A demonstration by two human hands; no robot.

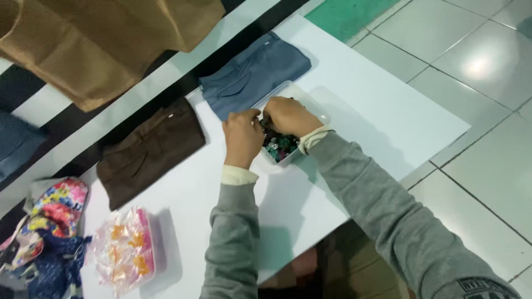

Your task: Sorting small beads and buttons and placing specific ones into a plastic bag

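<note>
The table (377, 122) is bare to the right of the clear box (310, 105), so passage is open there. Beyond the box, the way is blocked by blue trousers (255, 72); to its left, brown trousers (149, 149) lie near. A bare strip is left between the sleeves. The near left corner is taken up by a plastic bag (124, 249) and floral cloth (50, 216).

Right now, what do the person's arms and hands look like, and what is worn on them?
Both arms wear grey knit sleeves with cream cuffs showing at the wrists. The right sleeve has a dark printed patch near the shoulder. The left hand and right hand are bare, without gloves.
</note>
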